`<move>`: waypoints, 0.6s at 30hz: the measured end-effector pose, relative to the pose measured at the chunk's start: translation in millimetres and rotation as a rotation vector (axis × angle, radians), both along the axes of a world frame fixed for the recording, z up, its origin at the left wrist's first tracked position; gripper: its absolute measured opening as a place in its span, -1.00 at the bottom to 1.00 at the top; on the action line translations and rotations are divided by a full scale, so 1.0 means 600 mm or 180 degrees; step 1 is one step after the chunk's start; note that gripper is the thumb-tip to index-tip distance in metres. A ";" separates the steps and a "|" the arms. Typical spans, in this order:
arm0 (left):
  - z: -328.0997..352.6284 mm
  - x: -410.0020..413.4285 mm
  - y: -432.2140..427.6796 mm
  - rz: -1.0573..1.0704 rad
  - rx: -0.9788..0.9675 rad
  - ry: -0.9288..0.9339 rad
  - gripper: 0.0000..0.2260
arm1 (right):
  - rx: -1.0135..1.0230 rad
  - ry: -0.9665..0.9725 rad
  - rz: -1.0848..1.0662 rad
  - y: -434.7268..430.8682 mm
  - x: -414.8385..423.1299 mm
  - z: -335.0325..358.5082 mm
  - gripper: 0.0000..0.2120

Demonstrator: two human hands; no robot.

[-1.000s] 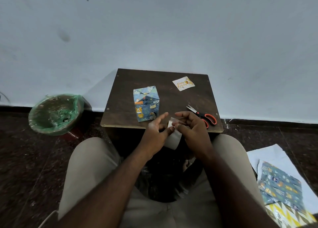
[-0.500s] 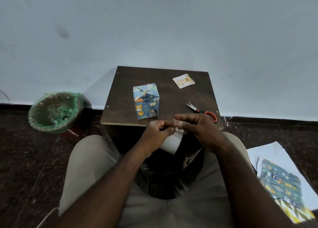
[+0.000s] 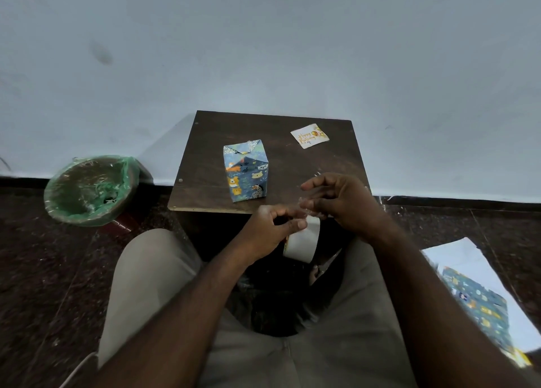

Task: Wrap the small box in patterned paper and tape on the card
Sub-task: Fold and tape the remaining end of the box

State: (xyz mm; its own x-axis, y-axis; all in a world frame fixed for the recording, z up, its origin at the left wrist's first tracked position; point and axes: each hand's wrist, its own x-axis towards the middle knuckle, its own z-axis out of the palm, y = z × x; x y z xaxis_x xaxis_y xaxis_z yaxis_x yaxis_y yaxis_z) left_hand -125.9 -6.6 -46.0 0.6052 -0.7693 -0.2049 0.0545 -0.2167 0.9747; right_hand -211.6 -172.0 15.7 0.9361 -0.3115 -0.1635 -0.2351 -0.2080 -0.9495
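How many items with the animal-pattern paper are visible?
2: the wrapped box standing on the table, and a loose sheet on white paper on the floor, at right. More may lie out of view.

"Where's the blue animal-patterned wrapped box?"

"Upright, mid-frame, on the dark wooden table; the small white greeting card lies up right of it."

"Hands?"

"Lower centre: the left hand grips the white tape roll; the right hand pinches its clear strip end."

Single head view — looks forward-down over lap at low table, wall beyond — close.
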 end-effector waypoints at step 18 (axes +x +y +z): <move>0.037 -0.018 -0.003 0.0005 -0.0577 0.0298 -0.66 | 0.0289 0.0132 0.0243 -0.001 0.008 0.040 -0.76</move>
